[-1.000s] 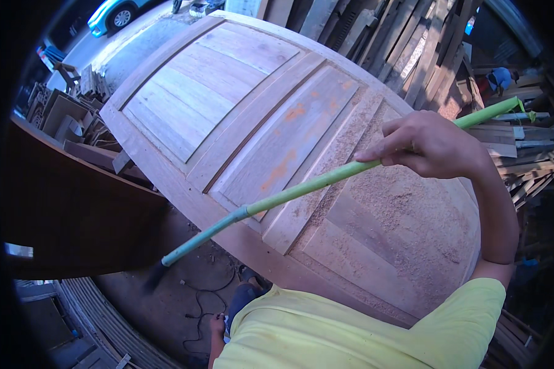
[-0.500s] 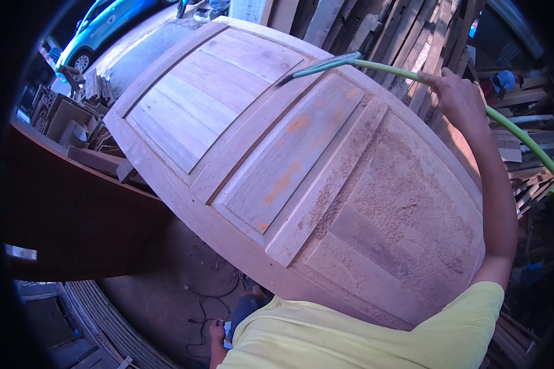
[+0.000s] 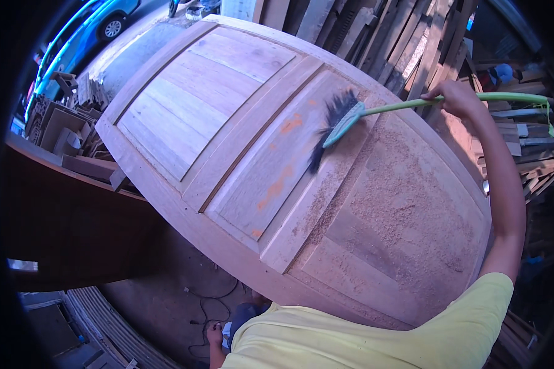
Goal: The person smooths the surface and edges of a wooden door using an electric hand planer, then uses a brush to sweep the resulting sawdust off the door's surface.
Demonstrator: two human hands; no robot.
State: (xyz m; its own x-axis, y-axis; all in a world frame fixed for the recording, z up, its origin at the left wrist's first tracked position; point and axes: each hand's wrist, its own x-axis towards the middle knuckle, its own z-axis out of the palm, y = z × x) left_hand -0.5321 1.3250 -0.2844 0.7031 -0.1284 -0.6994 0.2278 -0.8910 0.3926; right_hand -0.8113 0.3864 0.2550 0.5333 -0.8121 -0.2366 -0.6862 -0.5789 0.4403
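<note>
My right hand [image 3: 458, 100] is closed round the green handle of a broom [image 3: 400, 106]. The broom's teal head and splayed dark bristles lie over the middle panel and the rail beside it on a large wooden panelled door [image 3: 228, 184]. Sawdust [image 3: 406, 190] covers much of the door's near right panel and gathers along the grooves. Orange-brown patches mark the middle panel, while the far panel looks mostly bare. Low at my left side, my left hand [image 3: 214, 335] has its fingers curled next to something small and whitish; whether it holds that is unclear.
Timber boards [image 3: 406, 49] are piled beyond the door's right edge. Wood offcuts [image 3: 74, 129] sit past its left side, above a dark curved panel [image 3: 74, 215]. A black cable [image 3: 212, 298] lies on the floor. A blue car [image 3: 86, 37] stands far left.
The broom head has swung from the far rail toward me onto the middle panel, its bristles now fanned out. My right hand has shifted slightly, and the handle's rear end has risen.
</note>
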